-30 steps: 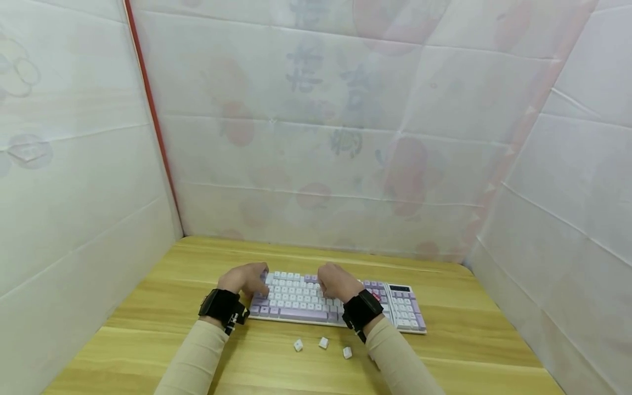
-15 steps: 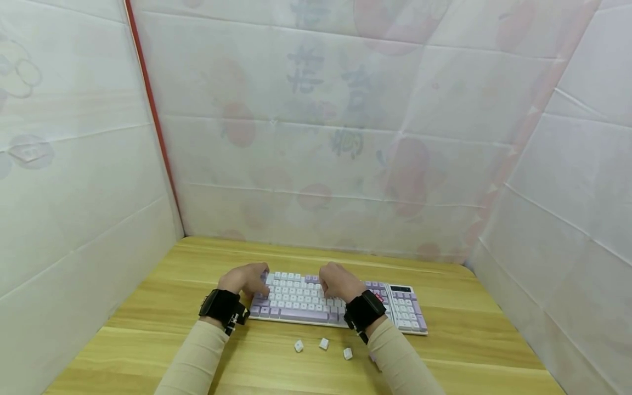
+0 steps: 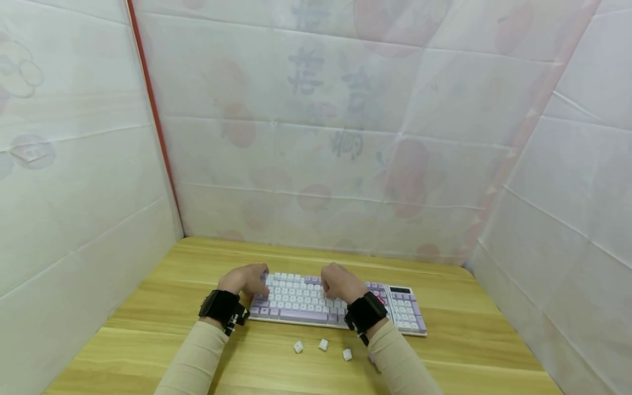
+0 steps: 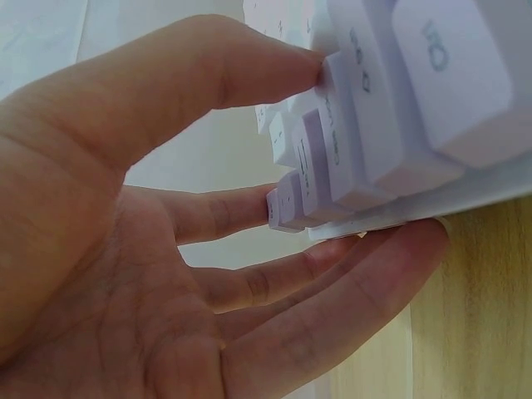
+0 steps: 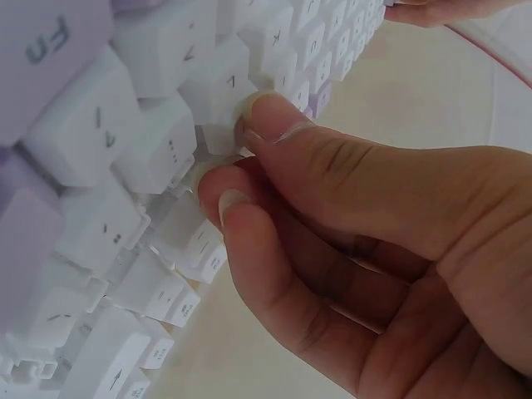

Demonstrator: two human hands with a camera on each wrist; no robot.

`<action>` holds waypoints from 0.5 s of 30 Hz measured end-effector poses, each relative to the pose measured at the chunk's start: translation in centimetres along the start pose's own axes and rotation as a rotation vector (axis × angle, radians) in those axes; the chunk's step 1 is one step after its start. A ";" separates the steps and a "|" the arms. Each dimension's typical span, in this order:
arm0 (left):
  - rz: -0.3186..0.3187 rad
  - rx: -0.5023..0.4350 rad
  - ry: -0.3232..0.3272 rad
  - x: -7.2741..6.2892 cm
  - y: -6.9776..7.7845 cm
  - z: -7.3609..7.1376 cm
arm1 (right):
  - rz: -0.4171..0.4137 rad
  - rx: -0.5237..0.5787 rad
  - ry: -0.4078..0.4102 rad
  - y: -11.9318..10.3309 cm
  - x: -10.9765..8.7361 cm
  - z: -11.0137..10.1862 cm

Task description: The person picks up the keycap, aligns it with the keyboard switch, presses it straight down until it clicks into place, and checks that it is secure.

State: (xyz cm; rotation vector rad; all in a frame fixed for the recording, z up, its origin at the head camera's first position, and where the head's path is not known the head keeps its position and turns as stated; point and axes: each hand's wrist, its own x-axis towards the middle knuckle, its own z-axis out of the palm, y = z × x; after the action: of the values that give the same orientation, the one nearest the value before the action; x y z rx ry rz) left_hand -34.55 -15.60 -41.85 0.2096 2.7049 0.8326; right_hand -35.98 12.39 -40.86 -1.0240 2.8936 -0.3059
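A white and lilac keyboard (image 3: 301,303) lies on the wooden table (image 3: 444,351). My left hand (image 3: 245,280) holds its left end. In the left wrist view the thumb (image 4: 208,75) presses on a corner key and the fingers (image 4: 366,266) reach under the keyboard's edge (image 4: 399,218). My right hand (image 3: 339,283) rests over the middle keys. In the right wrist view that right hand (image 5: 238,156) pinches a white keycap (image 5: 218,100), still in its row, between thumb and forefinger. Three loose white keycaps (image 3: 323,344) lie on the table just in front of the keyboard.
White sheeted walls (image 3: 321,164) close in the table at the back, left and right. Bare wood shows behind the keyboard and to both sides. Black wrist straps (image 3: 364,312) sit on both forearms.
My right hand has shifted very slightly to the right over the keys. The left hand, the keyboard and the loose keycaps stay where they were.
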 end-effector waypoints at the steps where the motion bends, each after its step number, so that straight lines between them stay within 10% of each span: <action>1: -0.003 -0.003 0.000 0.0 0.0 0.0 | 0.000 0.005 0.001 0.0 0.0 0.0; 15: -0.007 -0.028 -0.005 0.0 -0.3 0.1 | -0.018 0.031 0.034 0.0 -0.7 -0.1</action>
State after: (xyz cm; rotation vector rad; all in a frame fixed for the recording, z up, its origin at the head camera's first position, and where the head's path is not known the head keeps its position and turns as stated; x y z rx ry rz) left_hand -34.59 -15.77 -42.05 0.1960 2.6857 0.8669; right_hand -35.47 12.87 -40.74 -1.0510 2.9015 -0.3715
